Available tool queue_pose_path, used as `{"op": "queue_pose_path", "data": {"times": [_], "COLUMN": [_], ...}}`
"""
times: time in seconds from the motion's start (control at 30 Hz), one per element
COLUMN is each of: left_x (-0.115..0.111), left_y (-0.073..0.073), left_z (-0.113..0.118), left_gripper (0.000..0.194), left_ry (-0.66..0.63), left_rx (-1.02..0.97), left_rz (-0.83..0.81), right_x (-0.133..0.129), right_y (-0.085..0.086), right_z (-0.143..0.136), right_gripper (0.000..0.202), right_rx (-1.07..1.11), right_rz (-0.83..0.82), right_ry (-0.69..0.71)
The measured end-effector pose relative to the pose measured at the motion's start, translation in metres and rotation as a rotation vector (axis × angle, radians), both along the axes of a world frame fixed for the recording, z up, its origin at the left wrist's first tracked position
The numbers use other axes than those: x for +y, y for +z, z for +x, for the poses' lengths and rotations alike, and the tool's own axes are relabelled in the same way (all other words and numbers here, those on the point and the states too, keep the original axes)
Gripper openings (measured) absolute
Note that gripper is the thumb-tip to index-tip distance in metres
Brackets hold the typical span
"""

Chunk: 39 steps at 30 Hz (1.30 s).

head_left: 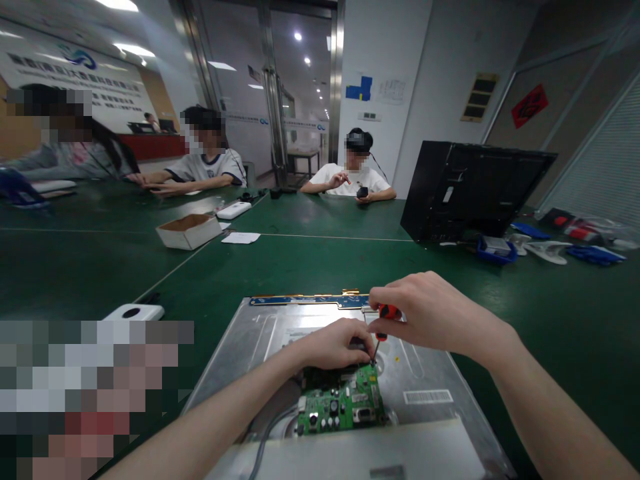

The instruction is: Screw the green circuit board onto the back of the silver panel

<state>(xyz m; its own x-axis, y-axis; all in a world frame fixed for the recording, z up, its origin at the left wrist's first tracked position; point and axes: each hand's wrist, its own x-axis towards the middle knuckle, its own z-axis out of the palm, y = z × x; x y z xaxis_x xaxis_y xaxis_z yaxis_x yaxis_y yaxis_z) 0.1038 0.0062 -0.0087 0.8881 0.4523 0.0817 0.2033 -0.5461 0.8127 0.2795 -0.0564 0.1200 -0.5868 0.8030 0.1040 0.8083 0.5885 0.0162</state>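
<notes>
A screwdriver [383, 329] with a red and black handle is pinched between the thumb and fingers of my right hand [417, 310]. It stands tilted, its tip at the far right corner of a green circuit board [340, 403]. My left hand [340, 343] rests over the board's far edge with its fingers curled close to the tip; whatever they pinch is hidden. Under the board lies a silver metal display panel [430, 373], along whose far edge runs a narrow blue circuit strip [305, 301]. A grey cable [265, 433] leads from the board's left side.
A black monitor housing [470, 187] stands at the right, near a blue tray [495, 251] and blue gloves [595, 255]. An open cardboard box [189, 233] and a white device [135, 312] are at the left. Several people sit around the green table [310, 260].
</notes>
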Motion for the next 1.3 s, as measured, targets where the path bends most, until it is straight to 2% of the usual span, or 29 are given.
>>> {"op": "queue_pose_path", "data": {"times": [0.13, 0.4, 0.6, 0.8, 0.93, 1.03, 1.1, 1.13, 1.2, 1.3], "left_x": [0.0, 0.001, 0.0, 0.002, 0.01, 0.02, 0.025, 0.027, 0.03, 0.029], "left_y": [0.0, -0.003, 0.0, 0.001, 0.015, 0.035, 0.047, 0.052, 0.059, 0.06], "left_z": [0.0, 0.001, 0.0, 0.0, -0.005, -0.013, -0.02, -0.024, -0.032, -0.043], "left_gripper": [0.018, 0.014, 0.015, 0.01, 0.013, 0.013, 0.013, 0.015, 0.019, 0.018], "left_ry": [-0.006, 0.006, 0.01, 0.01, 0.098, 0.237, 0.324, 0.364, 0.348, 0.309], "left_rx": [-0.011, -0.002, 0.002, -0.001, -0.043, -0.066, 0.028, 0.139, 0.49, 0.72], "left_rz": [0.031, 0.079, 0.075, 0.041, -0.014, 0.075, 0.187, 0.267, 0.406, 0.404], "right_x": [-0.002, -0.007, -0.007, -0.009, -0.01, -0.012, -0.012, -0.013, -0.013, -0.014], "right_y": [0.002, 0.003, 0.007, 0.017, 0.023, 0.027, 0.029, 0.03, 0.031, 0.032], "right_z": [0.001, 0.004, 0.008, 0.02, 0.029, 0.036, 0.039, 0.041, 0.042, 0.043], "right_gripper": [0.015, 0.007, 0.01, 0.009, 0.01, 0.009, 0.01, 0.01, 0.011, 0.012], "right_rx": [-0.004, 0.065, 0.102, 0.155, 0.172, 0.19, 0.198, 0.199, 0.2, 0.2], "right_rz": [-0.02, -0.084, -0.082, -0.067, -0.033, 0.001, 0.019, 0.026, 0.043, 0.048], "right_ry": [-0.03, 0.01, 0.055, -0.006, -0.047, -0.067, -0.082, -0.089, -0.102, -0.114]}}
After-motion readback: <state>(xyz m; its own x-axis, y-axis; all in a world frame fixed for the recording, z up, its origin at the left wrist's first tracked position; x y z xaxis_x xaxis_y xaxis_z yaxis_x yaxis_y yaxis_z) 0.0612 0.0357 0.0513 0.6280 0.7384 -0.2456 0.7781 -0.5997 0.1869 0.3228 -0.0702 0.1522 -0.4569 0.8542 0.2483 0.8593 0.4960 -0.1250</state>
